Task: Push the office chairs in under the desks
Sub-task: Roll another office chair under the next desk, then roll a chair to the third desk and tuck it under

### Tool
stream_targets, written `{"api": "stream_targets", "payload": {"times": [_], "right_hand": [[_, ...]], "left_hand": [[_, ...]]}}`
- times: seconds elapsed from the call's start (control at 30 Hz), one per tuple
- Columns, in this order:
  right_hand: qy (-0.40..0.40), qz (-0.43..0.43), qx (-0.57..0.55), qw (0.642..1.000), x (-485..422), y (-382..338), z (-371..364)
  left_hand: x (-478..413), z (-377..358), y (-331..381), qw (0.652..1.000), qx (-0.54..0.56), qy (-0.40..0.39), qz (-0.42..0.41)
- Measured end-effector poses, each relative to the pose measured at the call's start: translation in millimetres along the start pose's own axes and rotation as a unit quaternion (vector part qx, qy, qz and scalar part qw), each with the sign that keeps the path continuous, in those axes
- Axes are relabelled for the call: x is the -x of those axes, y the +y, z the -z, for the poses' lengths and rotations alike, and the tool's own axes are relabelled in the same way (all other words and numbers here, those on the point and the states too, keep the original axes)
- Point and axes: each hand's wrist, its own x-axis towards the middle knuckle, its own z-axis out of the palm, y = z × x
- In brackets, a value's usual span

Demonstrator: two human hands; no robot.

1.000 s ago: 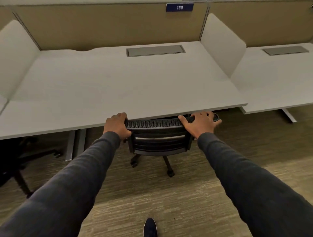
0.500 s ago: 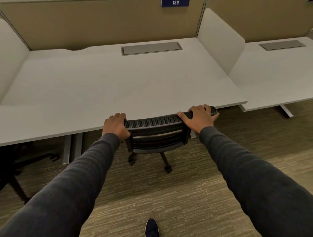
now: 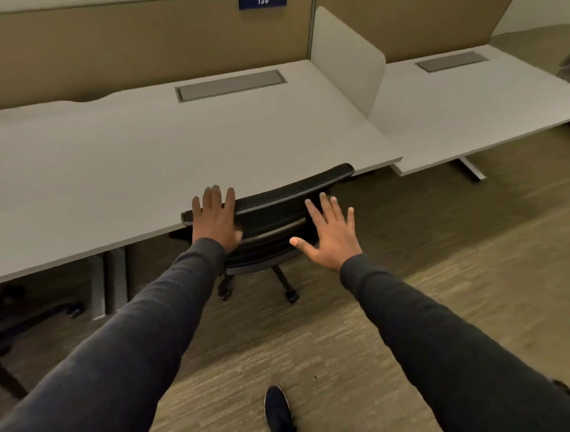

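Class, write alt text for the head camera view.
A person's open left hand and right hand hover at the backrest of a black office chair pushed against a white desk; carpet floor below.

Likely an office: partitioned desks (image 3: 185, 148), numbered sign (image 3: 262, 3), carpet (image 3: 308, 348).

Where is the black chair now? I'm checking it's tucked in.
Head view, centre: the chair has its backrest at the front edge of the middle desk, with the left hand on it.
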Motion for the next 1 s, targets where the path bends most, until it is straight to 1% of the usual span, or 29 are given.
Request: {"api": "stream_targets", "payload": {"times": [0.1,0.17,0.4,0.5,0.63,0.77,1.0], "right_hand": [[-0.015,-0.036,-0.001,0.999,43,19,-9],[-0.023,-0.063,0.003,0.998,77,37,-14],[-0.007,-0.158,0.004,0.987,214,109,-6],[0.003,-0.183,0.003,0.983,286,137,1],[0.014,-0.222,-0.001,0.975,388,175,15],[0.020,-0.255,0.028,0.966,480,213,36],[0.065,-0.301,0.011,0.951,584,267,80]], "left_hand": [[16,-8,56,0.994,0.010,0.029,-0.102],[35,-13,100,0.990,0.016,0.018,-0.141],[122,-15,255,0.972,0.038,-0.049,-0.228],[167,-9,319,0.962,0.047,-0.067,-0.261],[232,5,409,0.945,0.057,-0.074,-0.313],[298,25,499,0.923,0.073,-0.081,-0.369],[380,54,629,0.885,0.101,-0.086,-0.446]]}}
